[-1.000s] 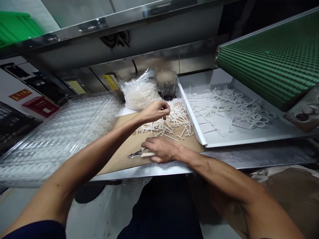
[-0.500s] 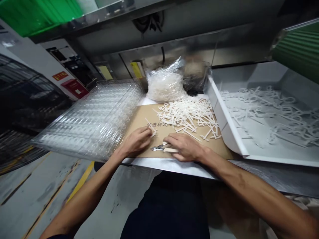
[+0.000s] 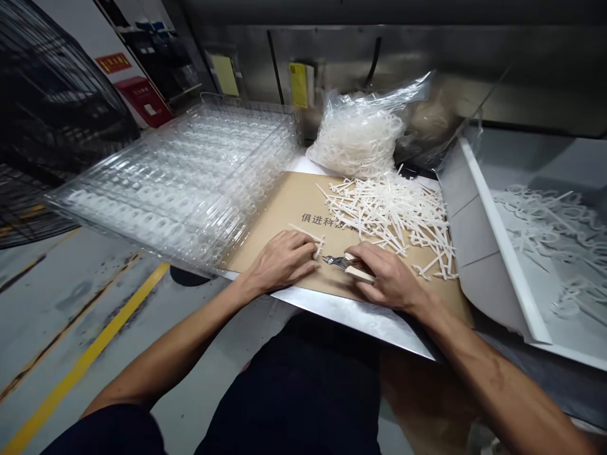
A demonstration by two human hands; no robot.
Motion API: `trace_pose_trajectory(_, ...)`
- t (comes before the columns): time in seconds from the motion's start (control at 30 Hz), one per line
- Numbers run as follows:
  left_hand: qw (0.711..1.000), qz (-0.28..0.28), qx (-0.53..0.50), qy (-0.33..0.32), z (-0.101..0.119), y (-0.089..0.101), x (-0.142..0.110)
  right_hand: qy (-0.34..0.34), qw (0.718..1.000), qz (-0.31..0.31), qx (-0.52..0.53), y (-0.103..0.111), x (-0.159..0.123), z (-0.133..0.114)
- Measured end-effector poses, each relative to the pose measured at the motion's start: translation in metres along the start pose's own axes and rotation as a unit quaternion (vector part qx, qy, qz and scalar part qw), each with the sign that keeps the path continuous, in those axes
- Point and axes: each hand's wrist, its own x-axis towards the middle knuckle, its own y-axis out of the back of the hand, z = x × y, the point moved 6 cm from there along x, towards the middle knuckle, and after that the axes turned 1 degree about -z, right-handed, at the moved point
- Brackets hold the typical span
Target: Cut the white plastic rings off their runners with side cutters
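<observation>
My left hand (image 3: 286, 260) is closed on a thin white plastic piece (image 3: 308, 233), which sticks out past the fingers with a small branched end. In my right hand (image 3: 386, 273) is a pair of nippers (image 3: 356, 272) with pale handles, its metal jaws pointing left toward the left fingertips. The jaws are close to the white piece; whether they touch it I cannot tell. Both hands are over a brown cardboard sheet (image 3: 265, 212) with printed characters. Behind them lies a heap of similar white plastic pieces (image 3: 391, 208).
Stacked clear plastic trays (image 3: 165, 170) of small parts stand at the left. A clear bag (image 3: 363, 136) of white parts sits behind the heap. A white bin (image 3: 507, 253) at the right holds looped white pieces. The metal table edge (image 3: 351, 313) runs in front.
The camera view has tilted down and turned left. The nippers' jaws now point toward the white piece in my left hand, which shows more clearly.
</observation>
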Motion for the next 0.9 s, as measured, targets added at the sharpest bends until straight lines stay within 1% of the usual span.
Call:
trace_pose_trajectory(0.07,0.999,0.018,0.012,0.026,0.002,-0.002,0.003,-0.008,1.0,0.005,0.006,0.001,0.0,0.0)
trace_pose_trajectory(0.13,0.998,0.023,0.025,0.043,0.003,-0.003,0.008,-0.016,1.0,0.013,0.01,0.002,0.0,0.002)
trace_pose_trajectory(0.23,0.998,0.015,0.039,0.046,0.009,-0.001,0.016,-0.03,0.999,0.02,0.007,0.003,0.001,0.003)
trace_pose_trajectory(0.33,0.995,-0.001,0.078,0.066,0.01,-0.001,0.022,-0.04,0.999,0.013,-0.011,0.003,0.002,0.003)
trace_pose_trajectory(0.47,0.989,-0.038,0.125,0.073,0.004,-0.005,0.032,-0.054,0.997,-0.004,-0.046,0.002,0.003,0.008)
trace_pose_trajectory(0.63,0.982,-0.061,0.16,0.084,-0.009,-0.003,0.038,-0.061,0.996,-0.002,-0.071,0.003,0.003,0.01)
trace_pose_trajectory(0.73,0.976,-0.072,0.187,0.085,-0.011,-0.005,0.043,-0.058,0.995,0.005,-0.076,0.002,0.003,0.009)
trace_pose_trajectory(0.9,0.976,-0.083,0.176,0.101,-0.017,-0.009,0.052,-0.074,0.992,0.025,-0.096,0.002,0.005,0.015)
